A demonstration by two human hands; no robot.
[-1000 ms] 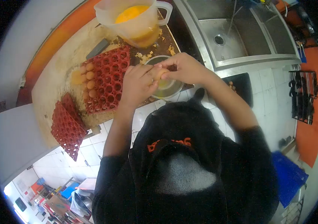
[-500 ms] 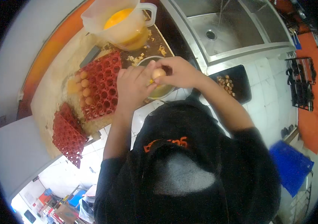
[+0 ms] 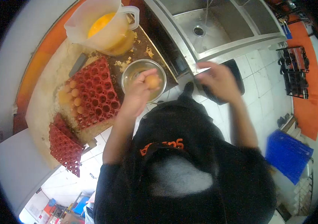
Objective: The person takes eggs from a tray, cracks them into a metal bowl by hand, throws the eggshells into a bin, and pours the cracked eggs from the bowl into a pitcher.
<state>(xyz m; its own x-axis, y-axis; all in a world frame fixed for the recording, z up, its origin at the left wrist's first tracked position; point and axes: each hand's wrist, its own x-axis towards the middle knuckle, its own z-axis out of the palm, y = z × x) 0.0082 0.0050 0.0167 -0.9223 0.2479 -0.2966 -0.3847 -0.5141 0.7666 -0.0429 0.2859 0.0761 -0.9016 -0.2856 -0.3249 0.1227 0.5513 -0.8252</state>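
My left hand (image 3: pixel 136 93) is closed around a brown egg (image 3: pixel 152 81) above a round metal bowl (image 3: pixel 124 76). My right hand (image 3: pixel 220 80), blurred by motion, is out to the right over the black bin (image 3: pixel 236 72). Its fingers look apart, and I see nothing between them. On the board left of the bowl lies a red egg tray (image 3: pixel 95 93); several brown eggs (image 3: pixel 77 101) sit along its left side. Behind the bowl stands a translucent plastic jug (image 3: pixel 80 28) with yellow-orange liquid egg (image 3: pixel 101 25) in it.
A folded red egg tray (image 3: pixel 65 145) leans at the table's near left edge. Crumbs (image 3: pixel 149 52) are scattered beside the jug. Water runs into a steel sink (image 3: pixel 218 30) at the back right. A blue crate-like object (image 3: pixel 289 155) stands on the right.
My hands were together at the egg over the bowl. The egg now stays in my left hand, while my right hand has moved right, over the bin. The view has shifted slightly.
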